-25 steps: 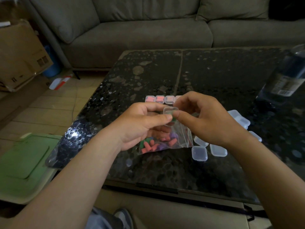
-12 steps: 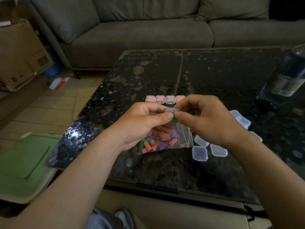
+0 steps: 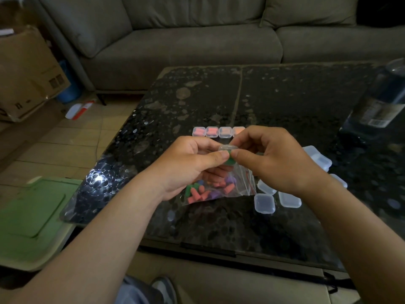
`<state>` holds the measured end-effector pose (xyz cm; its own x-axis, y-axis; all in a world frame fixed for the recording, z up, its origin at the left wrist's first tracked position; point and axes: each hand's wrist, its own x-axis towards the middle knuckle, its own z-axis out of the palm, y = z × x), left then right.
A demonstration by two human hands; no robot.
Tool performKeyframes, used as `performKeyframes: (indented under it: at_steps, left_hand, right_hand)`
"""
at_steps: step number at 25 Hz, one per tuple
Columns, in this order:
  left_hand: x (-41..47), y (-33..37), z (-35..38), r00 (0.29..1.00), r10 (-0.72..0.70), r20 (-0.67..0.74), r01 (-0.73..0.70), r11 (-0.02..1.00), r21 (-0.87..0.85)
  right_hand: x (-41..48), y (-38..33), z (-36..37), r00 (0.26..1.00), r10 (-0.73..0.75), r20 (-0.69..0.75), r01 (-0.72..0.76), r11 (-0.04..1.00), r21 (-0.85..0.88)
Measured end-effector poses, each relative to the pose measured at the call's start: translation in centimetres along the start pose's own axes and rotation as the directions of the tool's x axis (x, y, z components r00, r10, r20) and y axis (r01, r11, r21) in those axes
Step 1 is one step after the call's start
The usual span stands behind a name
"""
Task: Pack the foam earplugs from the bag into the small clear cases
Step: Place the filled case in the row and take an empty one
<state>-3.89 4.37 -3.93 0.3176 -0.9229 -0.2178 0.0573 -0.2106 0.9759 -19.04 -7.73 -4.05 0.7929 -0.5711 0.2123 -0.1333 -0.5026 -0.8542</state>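
Barely anything moved this past second: your left hand (image 3: 186, 163) and right hand (image 3: 269, 159) both still pinch the case (image 3: 226, 148) over the bag (image 3: 219, 191). The green plug (image 3: 230, 161) shows more now, so you're probably seating it. Filled cases (image 3: 211, 131) sit behind.

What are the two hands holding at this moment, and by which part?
The left hand and the right hand both pinch one small clear case by its opposite sides. A green earplug shows between the thumbs.
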Motion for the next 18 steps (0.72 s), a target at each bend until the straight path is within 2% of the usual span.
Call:
performKeyframes:
  at_steps: [5,10,13,18]
  left_hand:
    - [0.5,0.1,0.5,0.996,0.018,-0.093,-0.023,0.998,-0.056]
    - [1.5,0.0,1.2,0.984,0.091,-0.153,-0.095,0.995,-0.021]
    - [2.2,0.3,2.0,0.969,0.16,-0.188,-0.154,0.987,0.047]
    - [3.9,0.1,3.2,0.951,0.262,-0.166,-0.233,0.956,0.175]
  right_hand:
    - [0.1,0.3,-0.4,0.999,0.004,-0.053,-0.005,1.0,-0.014]
    - [-0.1,0.6,-1.2,0.997,0.026,-0.072,-0.029,0.999,-0.036]
    - [0.1,1.2,-2.1,0.992,0.085,-0.097,-0.089,0.995,-0.033]
    - [0.3,2.1,-3.4,0.989,0.131,-0.065,-0.134,0.99,-0.049]
